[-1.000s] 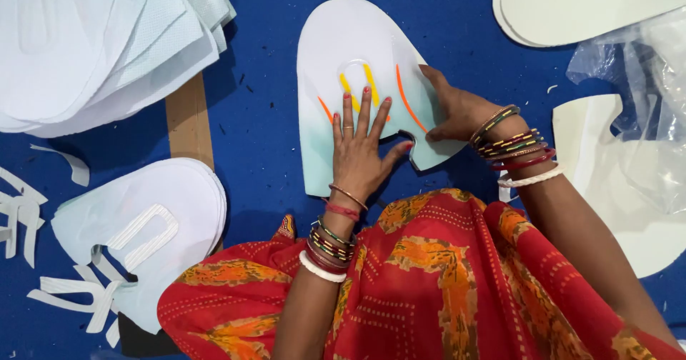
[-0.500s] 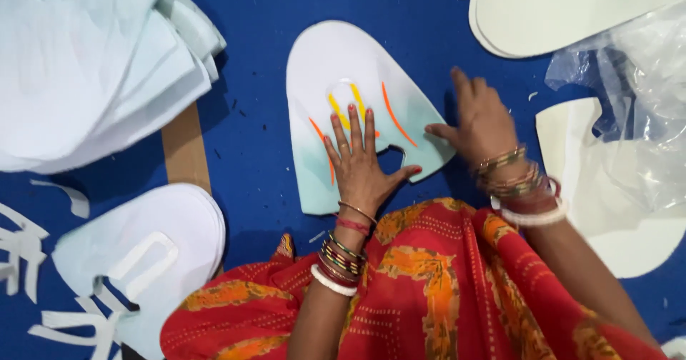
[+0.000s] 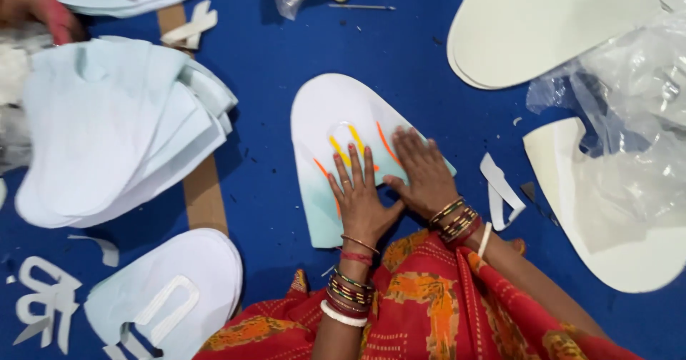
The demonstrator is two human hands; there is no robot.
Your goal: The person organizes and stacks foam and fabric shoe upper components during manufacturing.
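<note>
My left hand (image 3: 361, 199) and right hand (image 3: 423, 171) lie spread flat on the white cutout (image 3: 330, 121), pressing coloured strips (image 3: 341, 151) already placed on it.

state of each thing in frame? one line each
Left hand: flat, fingers spread, pressing the sheet.
Right hand: flat on the sheet.
Sheet: flat on the blue mat, orange and yellow strips on it.
Stack: fanned, loose.
Plastic bag: crumpled.
Scraps: loose on the mat.
</note>
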